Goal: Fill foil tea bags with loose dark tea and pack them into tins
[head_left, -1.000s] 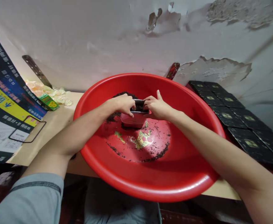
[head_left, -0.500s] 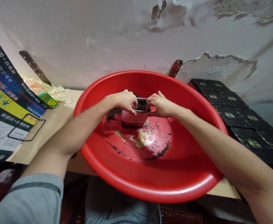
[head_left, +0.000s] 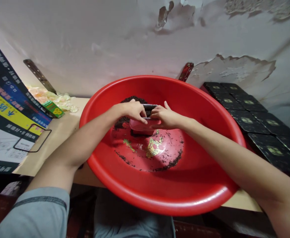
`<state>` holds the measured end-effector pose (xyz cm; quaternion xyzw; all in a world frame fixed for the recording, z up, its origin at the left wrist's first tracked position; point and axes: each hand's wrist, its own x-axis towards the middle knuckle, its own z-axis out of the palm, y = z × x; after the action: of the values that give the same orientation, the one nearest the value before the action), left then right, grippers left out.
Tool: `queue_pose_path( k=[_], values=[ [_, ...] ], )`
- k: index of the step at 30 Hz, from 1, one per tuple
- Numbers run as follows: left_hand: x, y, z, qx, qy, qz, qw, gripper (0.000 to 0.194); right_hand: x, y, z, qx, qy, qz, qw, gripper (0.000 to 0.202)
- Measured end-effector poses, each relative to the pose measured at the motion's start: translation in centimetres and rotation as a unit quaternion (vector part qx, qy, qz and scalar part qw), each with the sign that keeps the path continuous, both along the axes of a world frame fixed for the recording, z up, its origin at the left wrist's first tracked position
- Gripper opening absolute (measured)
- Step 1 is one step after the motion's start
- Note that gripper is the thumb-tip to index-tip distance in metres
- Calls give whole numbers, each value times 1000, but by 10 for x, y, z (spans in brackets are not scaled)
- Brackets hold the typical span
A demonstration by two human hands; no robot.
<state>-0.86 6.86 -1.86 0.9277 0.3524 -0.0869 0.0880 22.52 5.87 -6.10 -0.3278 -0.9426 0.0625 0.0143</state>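
Note:
Inside the large red basin (head_left: 184, 178), both hands are at a small rectangular box (head_left: 142, 126) that looks reddish and shiny in front. Dark matter shows in its open top. My left hand (head_left: 135, 110) grips the box's left end, fingers bent over the rim. At the right end my right hand (head_left: 165, 115) has its fingers curled over the rim, thumb raised. Some fingertips are hidden inside or behind the box. A heap of dark loose bits, like tea leaves (head_left: 132, 99), lies behind and left of the box. More bits are scattered over the basin's patterned floor.
Black square tins (head_left: 249, 119) stand in rows at the right. On the left are a printed carton (head_left: 11, 109), a small green box (head_left: 53, 109) and pale artificial-looking flowers (head_left: 63, 100). The basin rests on a light board (head_left: 60, 135) against a peeling wall (head_left: 105, 43).
My right hand has shifted a little left along the box, closer to my left hand. My left hand keeps its grip. The camera view has moved slightly.

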Motion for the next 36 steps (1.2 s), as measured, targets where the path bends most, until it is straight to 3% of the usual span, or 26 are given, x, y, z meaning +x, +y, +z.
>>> queue_pose_path(
  k=[3, 7, 12, 17, 20, 22, 26, 31, 36],
  values=[
    [1, -4, 2, 21, 36, -4, 999, 46, 0, 1, -3, 49, -11, -10, 999, 38],
    [1, -6, 9, 48, 5, 25, 999, 53, 3, 5, -5, 112, 14, -5, 994, 43],
    [-4, -3, 9, 4, 44, 32, 998, 51, 4, 9, -9, 96, 15, 44, 994, 33],
    [-10, 5, 9, 74, -46, 30, 996, 44, 1, 10, -9, 90, 10, 35, 995, 36],
    [-9, 6, 6, 43, 18, 33, 998, 46, 0, 10, -7, 108, 8, 29, 994, 32],
    [-8, 5, 4, 23, 51, 16, 998, 46, -1, 10, -5, 123, 9, 17, 992, 35],
    [-6, 5, 1, 53, 19, 5, 998, 51, -5, 8, -1, 95, -14, 12, 995, 43],
    [-5, 8, -5, 22, 63, 5, 998, 47, -11, 7, -2, 112, 28, 0, 993, 52],
    [-11, 8, 3, 41, 44, 25, 998, 51, -18, 9, -6, 95, 22, 17, 995, 52]
  ],
)
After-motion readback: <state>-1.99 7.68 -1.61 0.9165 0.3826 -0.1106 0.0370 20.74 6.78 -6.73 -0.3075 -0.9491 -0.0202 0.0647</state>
